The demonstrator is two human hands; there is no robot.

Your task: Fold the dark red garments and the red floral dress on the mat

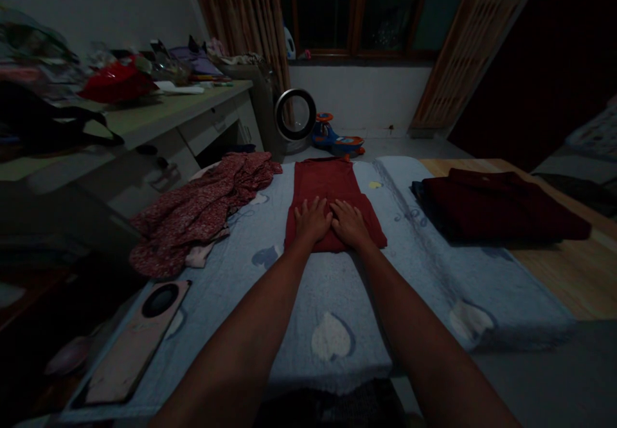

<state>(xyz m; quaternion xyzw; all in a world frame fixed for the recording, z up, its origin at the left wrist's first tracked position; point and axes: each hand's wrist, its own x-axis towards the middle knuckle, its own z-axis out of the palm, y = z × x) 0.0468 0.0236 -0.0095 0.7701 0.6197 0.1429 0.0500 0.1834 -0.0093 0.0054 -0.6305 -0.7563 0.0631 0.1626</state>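
Left hand (313,219) & right hand (349,223) both lie flat, palms down, fingers stretched out and slightly spread, on the near end of the red garment (332,190). Neither hand grips anything; they just press on the cloth, thumbs side by side, almost touching.

Red garment is folded into a long narrow strip, laid lengthwise mid-width on the blue-covered bed (332,280). Its far end reaches the bed's far edge, and its near end sits just under my wrists.

Patterned red garment (207,213) lies crumpled at the far left corner of the bed, w/ some pale cloth poking out below it, well apart from my left hand. Dark folded pile (496,213) sits at the bed's right edge, partly on the bare wood there. Pink flat case (135,344) w/ a round dark hole lies by the near left edge.

Bench (159,116) along the left wall is cluttered w/ bags & odds. Ring fan (295,114) and toy car (337,140) stand on the floor past the far edge, under the window.
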